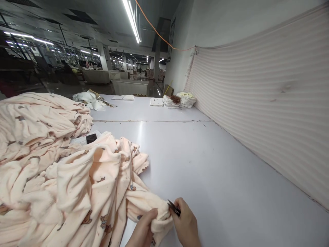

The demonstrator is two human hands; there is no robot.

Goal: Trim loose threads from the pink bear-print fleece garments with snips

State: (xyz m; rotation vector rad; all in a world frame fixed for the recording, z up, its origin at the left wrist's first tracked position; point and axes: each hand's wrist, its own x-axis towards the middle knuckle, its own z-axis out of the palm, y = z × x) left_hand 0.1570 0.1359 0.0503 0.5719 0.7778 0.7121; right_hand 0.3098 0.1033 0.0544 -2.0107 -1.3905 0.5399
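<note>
So your left hand [142, 231] is down at the near edge of the pale grey desk [205, 164], fingers pinched shut on a bunched fold of soft peach fleece cloth [110, 185] printed with little brown bears. Your right hand [186, 226] sits just beside it on the same fold, fingers closed around a pair of small black thread snips [174, 208]. The snips' tips point left and lie right against the fleece between your two hands. I honestly can't tell if the blades are open or shut, they're too small. The cloth trails from your hands up and left into a big rumpled heap covering the near left part of the desk. Behind that, along the left edge, there's a taller pile of the same peach fleece [38, 120]. A small flat black object [91, 138] lies on a pale sheet, tucked between the two heaps. The middle and right of the desk are bare surface. Way off at the far edge you've got crumpled white fabric [89, 99] towards the left, a flat white folded piece [156, 101] nearer the middle, and stacks of folded pale cloth [185, 99] at the far right corner. A pink-and-white striped sheet [269, 103] hangs down the wall along the right edge.
</note>
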